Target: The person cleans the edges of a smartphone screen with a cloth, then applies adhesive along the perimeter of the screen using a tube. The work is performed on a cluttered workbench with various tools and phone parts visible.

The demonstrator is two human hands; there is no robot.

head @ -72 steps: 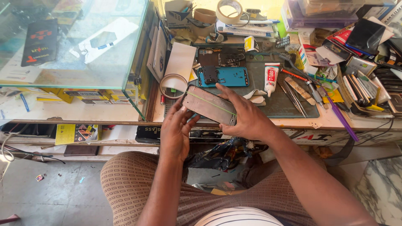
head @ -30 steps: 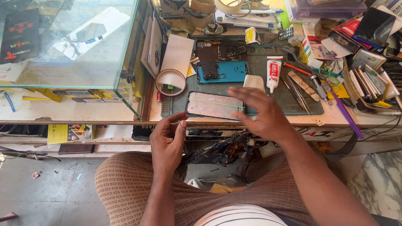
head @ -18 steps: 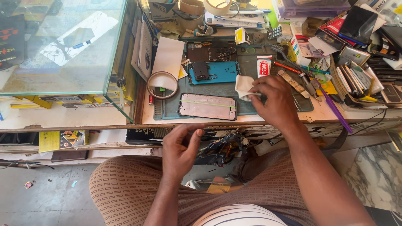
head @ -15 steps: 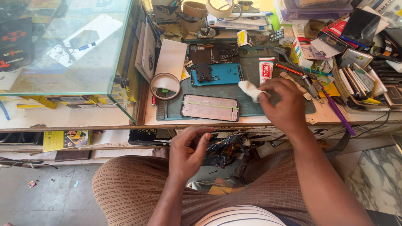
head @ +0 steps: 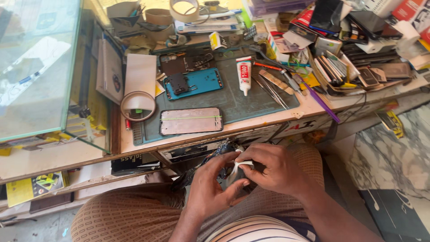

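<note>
i'm looking down at both hands meeting low in the centre of the frame, over the lap and just below the bench edge. my left hand [head: 210, 188] and right hand [head: 275, 168] are pinching a small white wipe [head: 238, 166] between them, fingers closed narrow on it; they are holding it close to the body, probably so it can be folded or opened clear of the crowded bench. the phone screen [head: 191, 121], with a thin green band around its middle, is lying flat on the grey mat [head: 242, 101] at centre left, apart from the hands, seemingly parked where it is lying level. above it a blue phone frame [head: 193, 83] is resting on the same mat. a white glue tube [head: 244, 74] with a red label is lying upright in the frame at upper centre, tweezers [head: 271, 89] just right of it. a tape roll [head: 138, 106] is sitting at the mat's left edge, beside the glass case [head: 40, 67] filling the upper left. a yellow packet [head: 33, 188] is lying at lower left.
</note>
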